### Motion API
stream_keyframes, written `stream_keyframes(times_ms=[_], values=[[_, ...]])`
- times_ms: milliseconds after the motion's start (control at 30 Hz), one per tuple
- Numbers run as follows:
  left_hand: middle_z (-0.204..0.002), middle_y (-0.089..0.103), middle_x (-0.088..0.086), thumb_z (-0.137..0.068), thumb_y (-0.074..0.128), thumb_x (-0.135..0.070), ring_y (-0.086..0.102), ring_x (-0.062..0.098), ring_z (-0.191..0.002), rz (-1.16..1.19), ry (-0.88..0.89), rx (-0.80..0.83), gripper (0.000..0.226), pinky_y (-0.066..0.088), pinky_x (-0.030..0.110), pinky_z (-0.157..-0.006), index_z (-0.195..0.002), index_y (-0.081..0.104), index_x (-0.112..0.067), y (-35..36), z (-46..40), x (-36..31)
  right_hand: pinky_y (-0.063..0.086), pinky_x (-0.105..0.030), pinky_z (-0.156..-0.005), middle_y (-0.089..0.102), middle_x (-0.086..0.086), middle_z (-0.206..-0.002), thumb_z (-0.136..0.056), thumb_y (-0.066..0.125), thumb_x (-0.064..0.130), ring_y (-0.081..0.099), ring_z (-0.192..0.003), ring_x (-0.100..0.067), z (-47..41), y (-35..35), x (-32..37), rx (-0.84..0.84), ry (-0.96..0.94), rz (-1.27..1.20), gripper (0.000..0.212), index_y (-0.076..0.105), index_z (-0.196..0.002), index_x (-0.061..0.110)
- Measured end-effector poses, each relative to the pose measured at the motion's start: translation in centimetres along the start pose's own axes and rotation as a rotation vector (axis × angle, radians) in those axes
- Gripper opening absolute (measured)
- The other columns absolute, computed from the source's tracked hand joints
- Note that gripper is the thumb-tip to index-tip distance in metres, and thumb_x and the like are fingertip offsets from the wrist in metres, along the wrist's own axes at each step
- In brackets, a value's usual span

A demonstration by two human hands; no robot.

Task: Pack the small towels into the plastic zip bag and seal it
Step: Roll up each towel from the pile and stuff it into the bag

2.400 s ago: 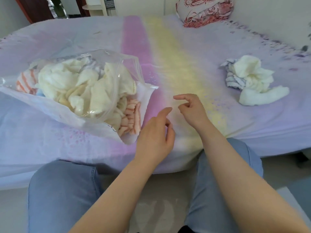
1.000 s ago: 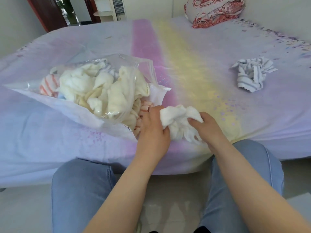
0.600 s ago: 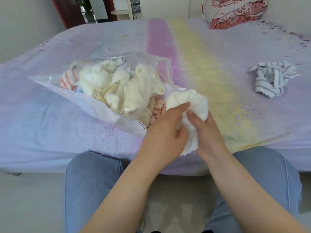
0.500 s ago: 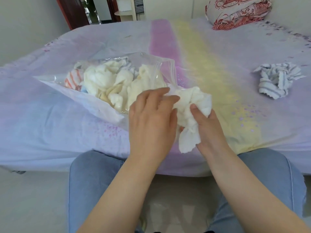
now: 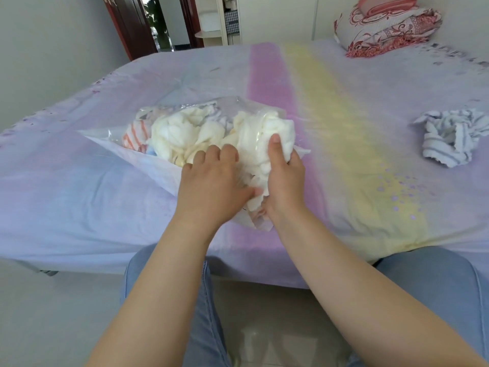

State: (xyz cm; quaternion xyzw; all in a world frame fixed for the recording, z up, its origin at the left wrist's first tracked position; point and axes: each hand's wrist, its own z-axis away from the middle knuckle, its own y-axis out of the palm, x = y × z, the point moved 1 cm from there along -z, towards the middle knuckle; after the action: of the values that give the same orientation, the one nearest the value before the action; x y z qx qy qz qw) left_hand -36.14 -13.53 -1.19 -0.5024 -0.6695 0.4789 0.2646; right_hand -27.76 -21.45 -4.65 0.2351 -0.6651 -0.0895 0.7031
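Step in hand: a white towel (image 5: pixel 275 139) is being pushed through the mouth of the zip bag (image 5: pixel 148 165), which lies on the bed (image 5: pixel 79 197) with its opening towards the person; this is judged to be late in the packing, though not the last towel.

Right hand (image 5: pixel 284 178): the fingers are curled round the white towel, the thumb pressed on its upper side; the towel sits at the bag's mouth, partly under the clear film, its tail hanging outside near the wrist.

Left hand (image 5: pixel 211 186): laid over the lower lip of the opening, fingers fairly straight and slightly spread, pressing on plastic and cloth; whether the rim itself is pinched cannot be told.

Bag contents: several pale towels and one with orange stripes (image 5: pixel 135 135) are already inside; the bag looks well filled.

How it is best done: the lip should be held flat and open by the left hand while the towel is driven deep towards the far end, not left bunched at the mouth; the trailing corner should be tucked in so no cloth lies across the zip strip.

Left to do: a striped towel (image 5: pixel 447 139) lies well apart on the right of the bed and is yet to be packed; the seal is not yet closed.

Risk: cloth caught in the zip would probably prevent a full seal; air should be pressed out first.
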Motion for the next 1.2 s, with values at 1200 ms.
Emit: stream_keyframes(times_ms=[1200], values=[[-0.064, 0.033, -0.014, -0.101, 0.039, -0.025, 0.036, 0.013, -0.065, 0.705, 0.109, -0.093, 0.031, 0.033, 0.023, -0.068, -0.071, 0.032, -0.022, -1.9, -1.5, 3.2, 0.016, -0.037, -0.118, 0.058, 0.016, -0.129, -0.09, 0.043, 0.005, 0.045, -0.128, 0.0, -1.8, 1.3, -3.8, 0.514, -0.718, 0.654, 0.041, 0.062, -0.122, 0.024]])
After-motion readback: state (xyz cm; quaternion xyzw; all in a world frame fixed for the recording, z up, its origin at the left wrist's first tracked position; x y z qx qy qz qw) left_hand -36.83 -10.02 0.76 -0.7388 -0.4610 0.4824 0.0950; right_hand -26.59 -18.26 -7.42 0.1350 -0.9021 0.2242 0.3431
